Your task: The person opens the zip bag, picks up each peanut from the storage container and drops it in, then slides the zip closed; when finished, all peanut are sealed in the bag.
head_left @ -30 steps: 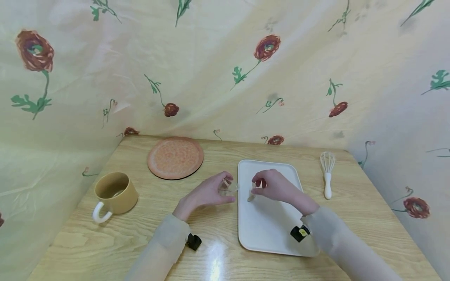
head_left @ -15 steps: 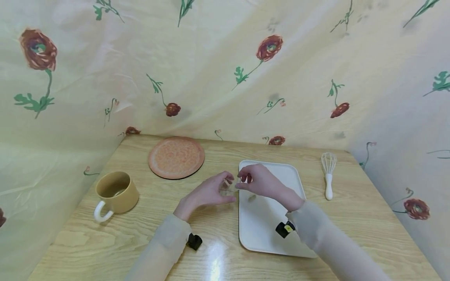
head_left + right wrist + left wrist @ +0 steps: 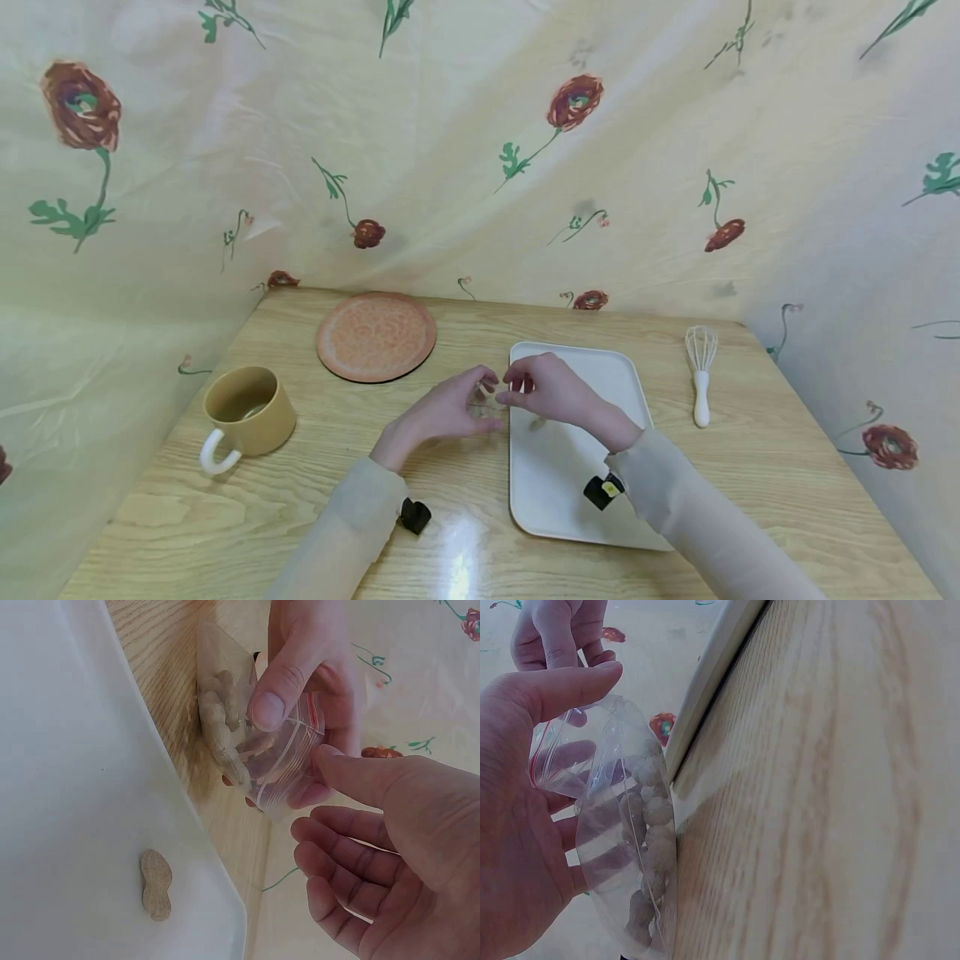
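My left hand (image 3: 453, 404) grips a clear zip-top plastic bag (image 3: 622, 817) of unshelled peanuts (image 3: 215, 731). The left thumb lies across the bag near its red-lined seal, and the other fingers show behind the plastic. At the bag's mouth is my right hand (image 3: 375, 840), its fingers loosely bent, with a gap between them and the thumb. That thumb's tip overlaps the bag's edge in the right wrist view, and no peanut shows in the hand. A single peanut (image 3: 156, 885) lies on the white tray (image 3: 570, 492), below the right hand.
At the left stands a tan mug (image 3: 251, 417) with a white handle. A round, orange-pink mat (image 3: 377, 337) lies at the back left of the wooden table (image 3: 247, 533). Right of the tray is a white whisk (image 3: 701, 375). A floral cloth (image 3: 450, 150) hangs behind.
My right hand has moved left from over the tray to the bag's mouth. A peanut by its fingers earlier now lies on the tray. The left hand has stayed in place.
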{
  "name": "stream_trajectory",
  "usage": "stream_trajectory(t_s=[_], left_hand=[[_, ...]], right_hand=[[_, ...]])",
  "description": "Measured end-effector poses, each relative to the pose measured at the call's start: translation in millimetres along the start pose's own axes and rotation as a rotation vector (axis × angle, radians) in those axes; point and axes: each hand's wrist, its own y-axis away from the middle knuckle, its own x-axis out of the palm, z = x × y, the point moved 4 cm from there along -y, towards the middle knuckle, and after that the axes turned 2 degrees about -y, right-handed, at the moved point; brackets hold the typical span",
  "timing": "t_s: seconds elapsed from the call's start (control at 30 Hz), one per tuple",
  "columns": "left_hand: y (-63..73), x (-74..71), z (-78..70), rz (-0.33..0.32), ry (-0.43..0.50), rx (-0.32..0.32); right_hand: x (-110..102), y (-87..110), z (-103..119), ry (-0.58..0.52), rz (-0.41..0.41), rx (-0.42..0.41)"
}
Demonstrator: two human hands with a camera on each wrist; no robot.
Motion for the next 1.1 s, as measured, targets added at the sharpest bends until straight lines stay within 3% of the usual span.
stream_trajectory(t_s=[0.73,1.1], left_hand=[[-0.1,-0.1,-1.8,0.007,0.001,0.002],[-0.4,0.5,-1.7,0.002,-0.005,-0.013]], right_hand=[[-3,12.0,-10,0.014,0.016,0.071],[0,28.5,-37,0.091,0.063,0.202]])
